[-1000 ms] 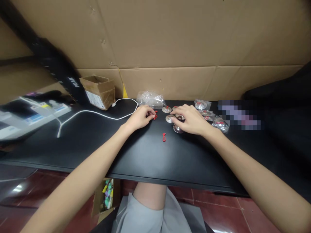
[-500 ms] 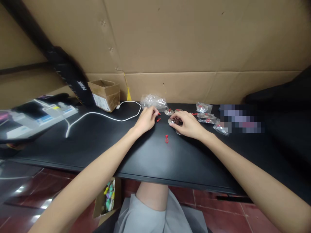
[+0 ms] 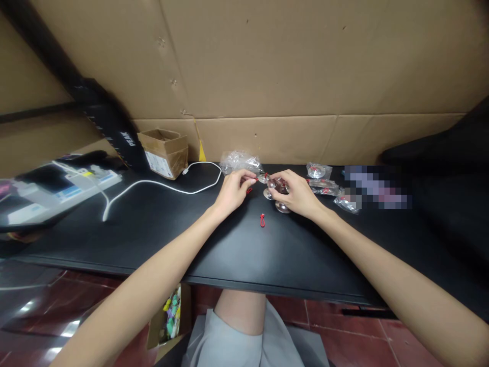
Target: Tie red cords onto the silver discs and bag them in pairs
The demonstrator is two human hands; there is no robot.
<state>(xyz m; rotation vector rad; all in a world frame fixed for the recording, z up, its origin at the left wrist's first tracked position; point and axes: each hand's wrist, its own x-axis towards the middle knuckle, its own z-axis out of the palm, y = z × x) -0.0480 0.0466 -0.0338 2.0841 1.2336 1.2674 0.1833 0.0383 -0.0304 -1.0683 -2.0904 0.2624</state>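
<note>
My left hand (image 3: 234,191) pinches a small red cord loop (image 3: 255,179) between thumb and fingertips. Close to its right, my right hand (image 3: 296,192) has closed on a small domed metal disc, which looks like a finger cymbal (image 3: 271,183), held raised above the tabletop. Other cymbals lie under and around that hand, among them a shiny one (image 3: 282,207) below the palm and one with a red cord (image 3: 263,178) behind the fingertips. A single red loop (image 3: 262,220) lies nearer me. Another red loop (image 3: 249,190) shows beside my left thumb.
Bagged cymbals (image 3: 323,186) lie to the right. Crumpled clear plastic (image 3: 240,162) rests against the cardboard wall (image 3: 298,137). Leftward are a white cable (image 3: 160,183), a small carton (image 3: 168,155) and a white device (image 3: 64,193). The black table's front edge (image 3: 267,290) runs above my lap.
My left hand has moved right, bringing the red cord close to the cymbal. The right hand has lifted and turned its cymbal, and cymbals beneath it now show more.
</note>
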